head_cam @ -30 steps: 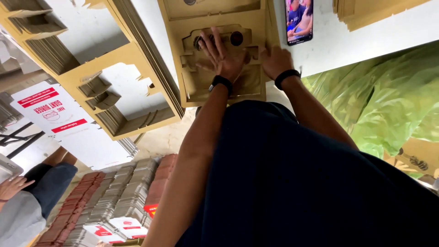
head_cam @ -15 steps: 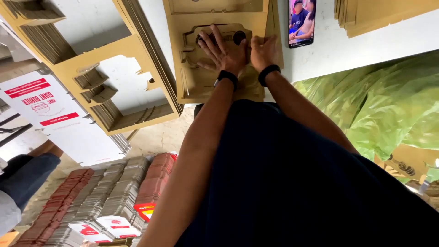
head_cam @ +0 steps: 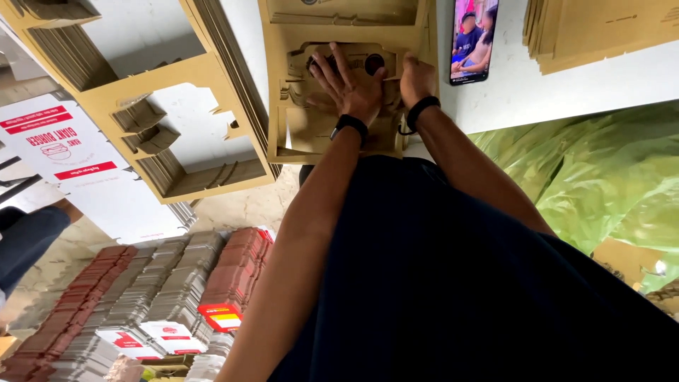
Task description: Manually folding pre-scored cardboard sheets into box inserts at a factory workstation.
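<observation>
A die-cut brown cardboard sheet point(head_cam: 304, 134) lies on a white table in front of me. My left hand point(head_cam: 351, 83) lies flat on its middle with the fingers spread, pressing down beside a round cut-out. My right hand point(head_cam: 417, 76) is curled against the sheet's right edge, gripping or pushing a cardboard flap. Both wrists wear black bands. My dark shirt hides the near edge of the table.
A phone point(head_cam: 474, 39) with a lit screen lies right of the sheet. Stacks of flat cardboard point(head_cam: 601, 32) sit at the far right, more die-cut sheets point(head_cam: 148, 134) at the left. Green plastic point(head_cam: 587, 177) hangs at the right. Bundles of flat printed boxes point(head_cam: 163, 297) cover the floor. Another person's leg point(head_cam: 28, 240) shows at the left.
My right hand slid from the sheet's right side in toward the left hand and now curls at the flap. The camera view shifted slightly; the person at the left moved further out of view.
</observation>
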